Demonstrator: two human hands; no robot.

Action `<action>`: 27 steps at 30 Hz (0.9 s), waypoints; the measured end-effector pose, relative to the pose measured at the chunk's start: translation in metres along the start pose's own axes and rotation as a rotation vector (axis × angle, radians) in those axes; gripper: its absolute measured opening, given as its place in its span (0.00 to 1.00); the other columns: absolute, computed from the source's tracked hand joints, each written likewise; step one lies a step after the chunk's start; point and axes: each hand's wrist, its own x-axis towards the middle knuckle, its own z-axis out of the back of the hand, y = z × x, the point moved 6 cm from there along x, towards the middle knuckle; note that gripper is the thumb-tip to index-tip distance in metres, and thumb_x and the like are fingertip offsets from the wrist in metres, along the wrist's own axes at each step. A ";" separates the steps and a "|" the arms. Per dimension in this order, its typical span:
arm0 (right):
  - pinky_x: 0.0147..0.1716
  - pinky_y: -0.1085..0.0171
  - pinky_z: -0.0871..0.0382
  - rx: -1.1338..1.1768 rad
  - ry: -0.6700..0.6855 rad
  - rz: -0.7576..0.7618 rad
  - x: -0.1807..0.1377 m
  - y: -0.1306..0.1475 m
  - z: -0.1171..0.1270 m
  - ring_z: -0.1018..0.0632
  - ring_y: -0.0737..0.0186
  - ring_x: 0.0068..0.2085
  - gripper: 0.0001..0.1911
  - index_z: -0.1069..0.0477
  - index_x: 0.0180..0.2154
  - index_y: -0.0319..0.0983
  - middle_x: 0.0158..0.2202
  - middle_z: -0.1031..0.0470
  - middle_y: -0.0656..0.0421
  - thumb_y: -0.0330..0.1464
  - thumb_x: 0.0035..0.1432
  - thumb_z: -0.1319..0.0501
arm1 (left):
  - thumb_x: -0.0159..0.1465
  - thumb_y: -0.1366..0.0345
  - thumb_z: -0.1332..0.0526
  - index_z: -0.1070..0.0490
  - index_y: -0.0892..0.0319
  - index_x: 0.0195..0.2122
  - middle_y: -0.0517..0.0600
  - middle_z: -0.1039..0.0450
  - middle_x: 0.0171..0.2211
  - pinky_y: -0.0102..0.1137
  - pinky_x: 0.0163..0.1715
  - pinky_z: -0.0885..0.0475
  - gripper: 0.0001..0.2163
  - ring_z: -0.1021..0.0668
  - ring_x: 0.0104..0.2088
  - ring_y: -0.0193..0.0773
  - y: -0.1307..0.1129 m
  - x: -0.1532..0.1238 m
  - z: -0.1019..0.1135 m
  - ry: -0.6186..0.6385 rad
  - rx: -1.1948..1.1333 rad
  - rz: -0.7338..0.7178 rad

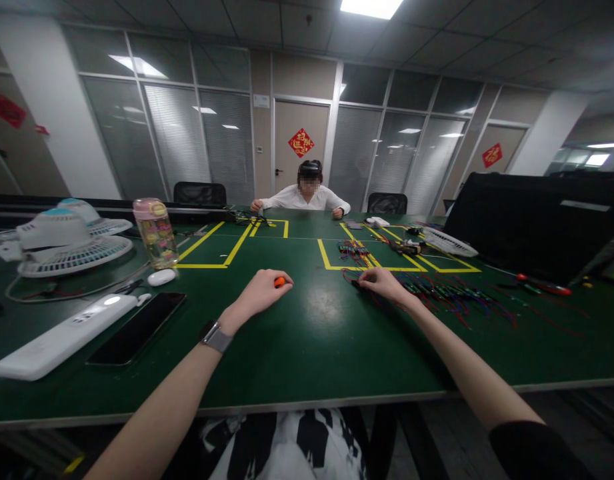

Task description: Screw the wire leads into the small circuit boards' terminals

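Note:
My left hand (261, 292), with a watch on its wrist, is closed around a small orange object (279, 283); most of it is hidden by the fingers, so its kind does not show. To the right, my right hand (387, 287) is pinched at the left end of a row of small wired circuit boards (449, 293). At its fingertips is a small dark piece (357, 284) with thin red wires. Another cluster of wired boards (353, 252) lies just beyond this hand, by the yellow tape.
On the left are white fans (77, 250), a bottle (157, 233), a white mouse (161, 277), a power strip (69, 337) and a phone (139, 328). A black monitor (531, 227) and a red-handled tool (544, 285) are right. Across the green table (307, 360) sits a person (309, 193).

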 end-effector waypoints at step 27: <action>0.47 0.66 0.34 -0.315 -0.134 -0.240 0.083 -0.014 0.002 0.24 0.57 0.48 0.20 0.27 0.49 0.35 0.47 0.23 0.51 0.27 0.61 0.51 | 0.59 0.57 0.43 0.22 0.57 0.37 0.51 0.22 0.39 0.34 0.43 0.31 0.13 0.22 0.39 0.42 -0.006 -0.001 0.003 -0.030 0.011 -0.021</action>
